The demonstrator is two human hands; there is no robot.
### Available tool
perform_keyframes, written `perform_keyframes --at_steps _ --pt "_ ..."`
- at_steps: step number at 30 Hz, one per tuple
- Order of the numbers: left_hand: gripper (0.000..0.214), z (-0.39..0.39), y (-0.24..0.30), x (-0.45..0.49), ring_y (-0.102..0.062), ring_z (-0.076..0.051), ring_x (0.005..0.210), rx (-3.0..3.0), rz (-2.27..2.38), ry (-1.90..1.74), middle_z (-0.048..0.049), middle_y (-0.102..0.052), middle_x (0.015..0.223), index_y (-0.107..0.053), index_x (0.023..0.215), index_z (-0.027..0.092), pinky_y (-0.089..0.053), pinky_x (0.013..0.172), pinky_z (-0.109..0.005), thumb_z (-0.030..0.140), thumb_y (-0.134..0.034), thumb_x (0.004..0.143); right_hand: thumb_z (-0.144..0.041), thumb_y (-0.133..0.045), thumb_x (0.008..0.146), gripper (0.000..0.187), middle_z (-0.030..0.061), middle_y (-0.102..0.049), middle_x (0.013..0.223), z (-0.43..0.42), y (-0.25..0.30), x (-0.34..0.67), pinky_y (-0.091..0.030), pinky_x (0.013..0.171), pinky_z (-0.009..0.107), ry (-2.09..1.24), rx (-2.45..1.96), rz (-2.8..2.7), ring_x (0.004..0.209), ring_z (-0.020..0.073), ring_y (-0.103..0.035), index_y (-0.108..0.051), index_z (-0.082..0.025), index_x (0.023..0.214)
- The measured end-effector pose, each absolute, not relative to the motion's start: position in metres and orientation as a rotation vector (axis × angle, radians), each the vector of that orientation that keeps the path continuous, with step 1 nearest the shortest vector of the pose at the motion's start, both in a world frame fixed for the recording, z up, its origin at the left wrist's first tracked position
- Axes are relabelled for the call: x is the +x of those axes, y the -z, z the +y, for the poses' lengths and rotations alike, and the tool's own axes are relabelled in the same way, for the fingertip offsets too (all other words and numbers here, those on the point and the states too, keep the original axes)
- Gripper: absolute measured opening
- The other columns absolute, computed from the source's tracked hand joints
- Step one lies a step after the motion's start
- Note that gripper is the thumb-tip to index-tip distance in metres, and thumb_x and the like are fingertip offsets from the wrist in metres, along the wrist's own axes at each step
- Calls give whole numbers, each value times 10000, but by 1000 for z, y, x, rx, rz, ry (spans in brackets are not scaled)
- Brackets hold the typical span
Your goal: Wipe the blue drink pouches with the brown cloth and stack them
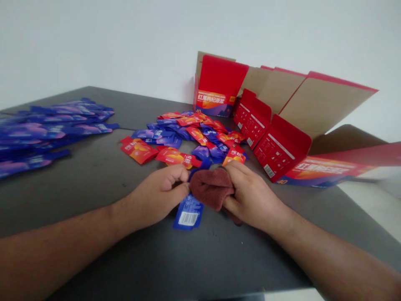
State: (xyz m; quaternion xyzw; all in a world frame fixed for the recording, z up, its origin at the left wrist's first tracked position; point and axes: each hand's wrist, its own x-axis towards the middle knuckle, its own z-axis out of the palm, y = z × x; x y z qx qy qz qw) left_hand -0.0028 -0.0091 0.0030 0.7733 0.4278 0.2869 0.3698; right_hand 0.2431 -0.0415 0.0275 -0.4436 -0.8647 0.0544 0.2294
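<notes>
Brown cloth (210, 188) sits bunched in the right hand (252, 193) at the frame's centre, thumb and fingers clamped on it. The left hand (163, 189) has curled fingers, thumb and forefinger pinched together on a blue pouch (189, 212). The cloth hides that pouch's middle; one pouch or two stacked, I cannot tell. Beyond, mid-frame, lies a mixed heap of red and blue sachets (196, 136), too overlapped to count. At right, two orange box fronts (213, 102) and two red panels (278, 152) show. The blue pile (59, 125), far left, is blurred and cut off by the edge.
</notes>
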Motion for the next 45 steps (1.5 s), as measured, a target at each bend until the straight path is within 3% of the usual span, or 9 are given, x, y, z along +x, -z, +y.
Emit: perform_keyframes --at_steps 22,28,33,39,45 --pt "191 -9 -5 -1 -494 -138 641 1986 1114 -733 40 -540 681 -516 740 212 -381 596 -272 285 -538 915 -115 -634 824 175 35 -577 931 -42 -28 243 -470 728 316 -158 -1199 -2416 836 191 -557 -523 -206 925" --pt "166 -7 -4 -2 -511 -143 664 2011 1093 -742 36 -556 699 -519 746 211 -392 625 -280 260 -527 904 -132 -635 866 196 58 -628 1017 -44 -27 242 -501 804 330 -231 -1043 -2544 931 209 -596 -577 -198 1041" --pt "186 -8 -4 -2 -489 -141 647 1996 1131 -742 41 -527 683 -505 741 214 -379 605 -277 281 -536 912 -119 -635 830 178 50 -609 975 -42 -27 243 -498 763 331 -157 -1180 -2445 892 209 -586 -541 -210 951" --pt "174 -8 -6 -2 -524 -146 660 2016 1106 -745 32 -571 696 -536 753 210 -404 632 -282 286 -529 910 -158 -634 897 233 79 -655 1041 -44 -27 241 -527 838 353 -240 -1005 -2586 979 230 -617 -608 -186 1127" --pt "167 -7 -6 -1 -518 -141 654 2012 1102 -762 37 -564 694 -526 754 210 -405 629 -276 268 -532 911 -131 -644 857 202 79 -650 1037 -43 -28 241 -521 802 342 -198 -1093 -2517 943 223 -611 -613 -178 1051"
